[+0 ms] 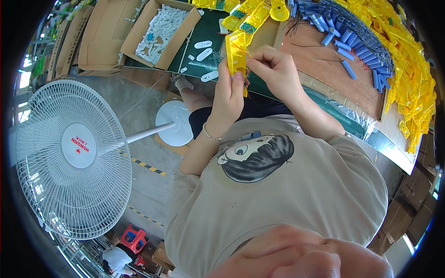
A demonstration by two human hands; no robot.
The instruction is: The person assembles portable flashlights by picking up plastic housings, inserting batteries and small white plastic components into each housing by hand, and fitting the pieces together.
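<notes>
Well left of the yellow casing (235, 52), a white standing fan (74, 160) is noted, its round grille turned toward the view. Also left of the casing, much lower in view, a red stool (134, 238) is seen beside a person in a pale top (117, 259). Left of the casing and about level with it, an open cardboard box (178, 41) is filled with small white parts (159, 34). Closer on that side, flat white oval pieces (204, 54) are scattered over a dark green tabletop (208, 31). The casing's lower part is held by the left hand (229, 96), fingers and thumb closed on it; the casing is kept at the table's near edge. Beyond its upper end, more yellow casings (259, 18) are laid, green boards set inside. At its right edge, the thumb and forefinger of the right hand (280, 69) are brought narrowly together beside thin wires; whether one is pinched cannot be told. Right of the casing, blue cylinders (345, 53) with dark leads are heaped on a brown tray (320, 72). Farthest right, loose yellow parts (412, 83) are piled.
</notes>
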